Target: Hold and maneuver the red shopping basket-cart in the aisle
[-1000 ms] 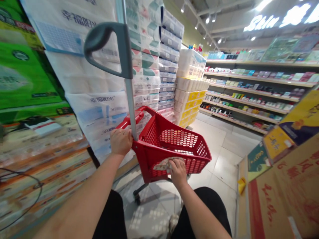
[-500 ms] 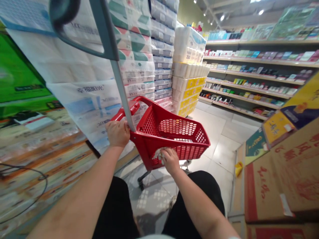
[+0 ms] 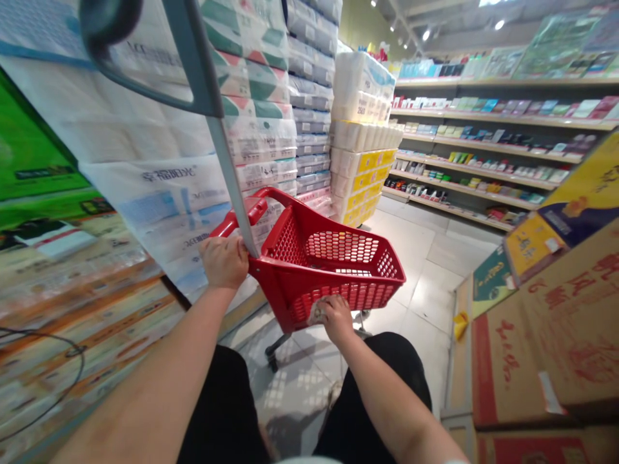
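A red plastic shopping basket on wheels (image 3: 338, 283) stands tilted in front of me, with a grey pull handle (image 3: 227, 154) rising from its near end. My left hand (image 3: 225, 263) is closed around the red grip at that end, close to the foot of the grey pole. Against the basket's near side wall, low down, my right hand (image 3: 336, 317) presses a crumpled whitish cloth (image 3: 318, 310). Its fingers are bunched over the cloth, which they partly hide. A black caster (image 3: 271, 357) shows beneath the basket.
Stacked packs of toilet paper (image 3: 261, 96) rise close behind the basket. Cardboard boxes (image 3: 546, 335) stand at the right, and shelves of small goods (image 3: 483, 148) line the back. Wrapped packs (image 3: 77, 309) and a dark cable (image 3: 80, 351) are at the left.
My right hand has slid the cloth slightly right and down along the basket's side. My left hand keeps its hold on the grip. The whole view has shifted slightly.
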### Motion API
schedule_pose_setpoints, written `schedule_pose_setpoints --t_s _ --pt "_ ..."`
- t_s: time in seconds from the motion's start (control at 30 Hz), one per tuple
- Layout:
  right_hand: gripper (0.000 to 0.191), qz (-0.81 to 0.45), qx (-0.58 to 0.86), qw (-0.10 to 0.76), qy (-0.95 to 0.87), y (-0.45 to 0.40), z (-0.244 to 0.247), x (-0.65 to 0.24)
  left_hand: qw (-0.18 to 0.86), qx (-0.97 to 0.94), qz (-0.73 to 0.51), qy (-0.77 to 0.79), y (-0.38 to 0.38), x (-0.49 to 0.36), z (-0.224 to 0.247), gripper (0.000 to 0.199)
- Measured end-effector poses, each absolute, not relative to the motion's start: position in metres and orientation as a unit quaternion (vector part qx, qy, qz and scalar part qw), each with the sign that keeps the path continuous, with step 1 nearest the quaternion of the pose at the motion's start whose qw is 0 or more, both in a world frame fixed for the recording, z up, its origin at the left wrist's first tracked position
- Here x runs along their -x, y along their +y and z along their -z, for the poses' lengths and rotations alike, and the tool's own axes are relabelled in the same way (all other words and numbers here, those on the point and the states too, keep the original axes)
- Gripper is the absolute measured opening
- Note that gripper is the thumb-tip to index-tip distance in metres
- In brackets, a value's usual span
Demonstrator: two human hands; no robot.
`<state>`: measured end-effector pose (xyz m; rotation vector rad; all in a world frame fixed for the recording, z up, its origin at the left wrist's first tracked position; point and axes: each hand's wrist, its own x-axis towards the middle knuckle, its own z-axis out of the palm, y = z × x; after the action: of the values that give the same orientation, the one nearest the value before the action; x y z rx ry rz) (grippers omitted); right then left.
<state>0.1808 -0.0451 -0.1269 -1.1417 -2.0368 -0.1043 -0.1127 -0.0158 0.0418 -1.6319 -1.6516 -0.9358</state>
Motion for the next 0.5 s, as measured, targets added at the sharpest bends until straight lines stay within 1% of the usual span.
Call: schedule_pose_setpoints --t_s 0.1,0.27,0.4,0.5 --pt "0.035 0.054 0.470 0.449 -0.758 -0.043 0.133 -0.194 0.314 0.622 0.349 -0.627 -0.016 0.112 -0.043 0.026" --pt "0.032 0.036 0.468 0.441 -0.765 -0.036 0.140 -0.219 0.324 0.610 0.336 -0.641 -0.016 0.109 -0.045 0.029" --pt "0.035 0.026 0.497 0.495 -0.712 -0.033 0.142 -0.232 0.311 0.612 0.338 -0.644 -0.016 0.108 -0.046 0.031" --pt "0.035 -0.013 0.501 0.499 -0.707 -0.031 0.140 -0.238 0.320 0.608 0.327 -0.648 -0.015 0.108 -0.045 0.033"
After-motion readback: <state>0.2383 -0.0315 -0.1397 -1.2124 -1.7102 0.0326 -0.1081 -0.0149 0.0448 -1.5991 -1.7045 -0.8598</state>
